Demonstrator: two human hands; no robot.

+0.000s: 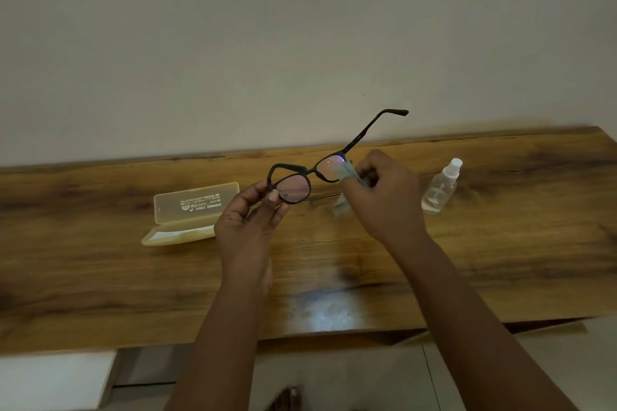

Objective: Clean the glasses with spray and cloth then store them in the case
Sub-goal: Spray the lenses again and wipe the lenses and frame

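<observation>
Black-framed glasses (pixel 314 173) are held in the air above the wooden counter (pixel 100 277), between the two hands. The rim of one lens is pinched by the left hand (pixel 248 220), thumb on the near side and fingers curled behind. A pale blue-grey cloth (pixel 347 188) is gripped by the right hand (pixel 380 197) and pressed to the edge of the other lens; droplets are seen on both lenses. One temple arm is extended up and away past the right hand, the other seems folded behind the frame, though blur makes this uncertain. Just left of the left hand, a translucent yellow case (pixel 190 213) lies open on the counter. Right of the right hand, a small clear spray bottle (pixel 440 187) is stood upright.
</observation>
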